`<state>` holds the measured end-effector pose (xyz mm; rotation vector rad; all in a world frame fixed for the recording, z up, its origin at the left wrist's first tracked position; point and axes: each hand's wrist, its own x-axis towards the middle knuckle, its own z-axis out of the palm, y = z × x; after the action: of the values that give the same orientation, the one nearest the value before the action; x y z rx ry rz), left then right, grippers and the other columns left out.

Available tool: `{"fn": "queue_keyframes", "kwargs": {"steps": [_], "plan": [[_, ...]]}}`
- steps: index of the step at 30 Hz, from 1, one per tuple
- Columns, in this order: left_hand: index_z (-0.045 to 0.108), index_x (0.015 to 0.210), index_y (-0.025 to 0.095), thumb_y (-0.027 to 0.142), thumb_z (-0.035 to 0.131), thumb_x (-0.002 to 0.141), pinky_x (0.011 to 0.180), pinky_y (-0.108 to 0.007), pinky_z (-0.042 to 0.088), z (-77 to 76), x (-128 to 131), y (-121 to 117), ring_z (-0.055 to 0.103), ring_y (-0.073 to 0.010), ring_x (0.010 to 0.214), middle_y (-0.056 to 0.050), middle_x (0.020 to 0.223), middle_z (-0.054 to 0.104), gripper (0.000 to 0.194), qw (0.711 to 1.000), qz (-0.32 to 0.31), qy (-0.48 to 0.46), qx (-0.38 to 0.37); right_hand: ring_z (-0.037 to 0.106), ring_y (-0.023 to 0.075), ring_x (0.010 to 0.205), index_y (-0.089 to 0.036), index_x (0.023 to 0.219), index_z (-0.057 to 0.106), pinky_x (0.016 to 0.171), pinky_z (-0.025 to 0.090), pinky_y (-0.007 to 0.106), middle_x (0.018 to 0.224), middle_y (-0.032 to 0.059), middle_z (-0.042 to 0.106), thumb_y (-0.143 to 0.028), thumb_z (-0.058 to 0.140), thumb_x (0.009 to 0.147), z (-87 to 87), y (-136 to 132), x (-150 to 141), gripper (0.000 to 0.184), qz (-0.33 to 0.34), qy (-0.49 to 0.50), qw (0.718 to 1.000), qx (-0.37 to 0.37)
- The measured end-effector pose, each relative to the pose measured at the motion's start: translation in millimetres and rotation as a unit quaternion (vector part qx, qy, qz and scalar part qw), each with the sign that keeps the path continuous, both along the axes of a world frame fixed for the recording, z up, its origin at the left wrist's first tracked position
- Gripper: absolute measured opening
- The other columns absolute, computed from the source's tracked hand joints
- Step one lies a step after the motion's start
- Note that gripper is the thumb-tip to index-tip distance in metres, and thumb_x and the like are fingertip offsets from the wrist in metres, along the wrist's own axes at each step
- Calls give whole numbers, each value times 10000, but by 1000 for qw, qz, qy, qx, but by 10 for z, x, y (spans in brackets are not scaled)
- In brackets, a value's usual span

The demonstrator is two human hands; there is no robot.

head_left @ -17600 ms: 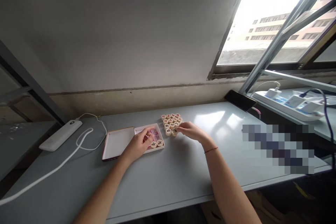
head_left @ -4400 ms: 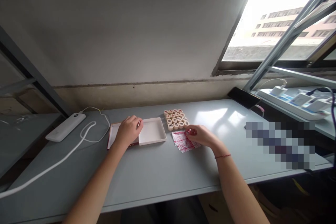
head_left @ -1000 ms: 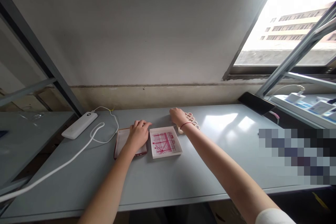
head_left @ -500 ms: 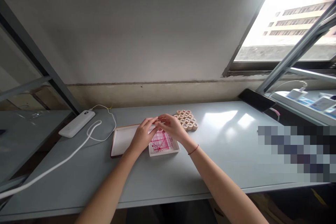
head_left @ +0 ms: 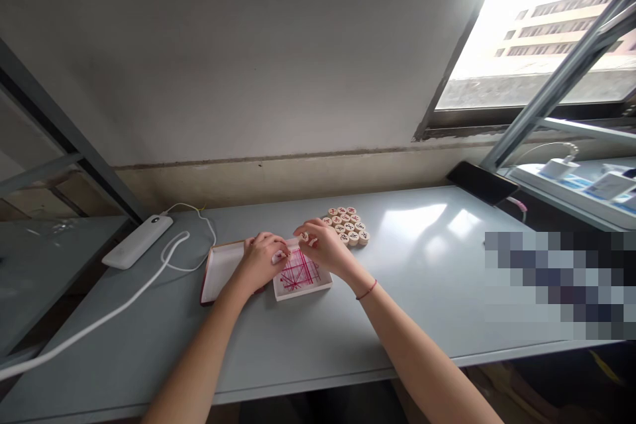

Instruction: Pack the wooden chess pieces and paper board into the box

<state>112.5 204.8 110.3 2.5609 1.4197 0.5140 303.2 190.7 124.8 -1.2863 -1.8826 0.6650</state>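
A small white box tray [head_left: 322, 285] lies on the grey table, with a folded sheet printed in red lines [head_left: 297, 273] inside it. Its lid [head_left: 218, 270], white inside with a dark red edge, lies open-side up just left of it. My left hand [head_left: 262, 260] rests curled at the tray's left rim, fingers closed on something I cannot make out. My right hand [head_left: 325, 246] hovers over the tray's far edge and pinches a round wooden chess piece [head_left: 305, 236]. Several more such pieces [head_left: 346, 225] sit packed in rows just right of that hand.
A white power bank [head_left: 138, 242] with a white cable [head_left: 106, 318] lies at the left. A dark phone [head_left: 481, 182] leans at the back right near a power strip [head_left: 571, 187] on the neighbouring desk. A blurred patch covers the right table edge.
My right hand has drawn back from the cluster of pieces to the tray's far edge, a piece now in its fingertips. My left hand shifted from the lid to the tray's left rim.
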Motion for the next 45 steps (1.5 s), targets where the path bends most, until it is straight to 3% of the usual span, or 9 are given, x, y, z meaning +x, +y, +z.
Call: {"fn": "queue_keyframes", "kwargs": {"steps": [6,11,16,23,28,31,35,40,45], "plan": [[623,1088,246,187,459,820,848,-403,358,11,-59,7,499,-255,1098,-42,1152,644,320,997,70,33,8,609,152,818,-188,1127,590,745,460,260,1002,67,624,-98,527,839,-54,-79,-168,309,51,-138,988,50],[645,1089,260,202,420,844,826,-411,352,8,-56,-8,504,-261,1081,-41,1134,657,338,993,105,51,-6,581,194,895,-174,1087,578,786,432,289,1008,84,629,-197,579,858,-140,-52,-228,230,33,-237,966,99],[659,1097,275,199,406,850,833,-412,343,33,-43,-22,509,-255,1056,-35,1110,667,361,992,109,56,-24,571,206,809,-170,1000,570,721,392,283,815,55,658,-217,585,853,-195,-12,-264,155,11,-294,953,70],[684,1047,265,215,373,881,857,-402,344,29,-38,-21,512,-239,1009,-42,1052,685,356,996,87,18,-32,568,194,777,-179,912,563,680,348,261,766,56,646,-200,547,864,-218,-17,-389,54,14,-297,953,56],[655,1096,281,357,480,852,858,-420,334,-21,-57,-8,493,-270,1032,-51,1055,674,309,998,66,16,-6,580,178,787,-191,953,568,637,365,239,857,40,666,-157,561,809,-97,-25,-202,148,16,-200,979,44],[662,1060,279,443,547,808,860,-423,321,-45,-49,-4,480,-279,1023,-61,1019,673,322,998,58,33,20,593,162,780,-195,944,588,624,378,234,908,36,674,-170,498,827,-18,104,79,150,-73,-165,983,24],[663,1020,262,367,547,810,837,-417,317,-39,-4,-24,491,-272,985,-67,984,671,261,997,58,40,19,611,194,868,-192,996,620,672,399,254,1007,68,682,-218,485,820,83,427,444,223,-203,-214,955,-23],[654,1019,248,305,486,850,813,-416,319,0,43,-64,502,-272,991,-65,982,669,245,996,61,56,19,624,229,913,-194,1155,605,668,427,269,1086,100,664,-270,507,806,173,822,592,370,-188,-321,923,-101],[650,1013,245,294,481,855,810,-412,322,-8,43,-78,508,-263,975,-65,968,664,237,996,55,65,16,645,247,859,-184,1058,675,651,453,286,1008,123,684,-239,605,733,192,994,571,338,-150,-370,904,-153]]}}
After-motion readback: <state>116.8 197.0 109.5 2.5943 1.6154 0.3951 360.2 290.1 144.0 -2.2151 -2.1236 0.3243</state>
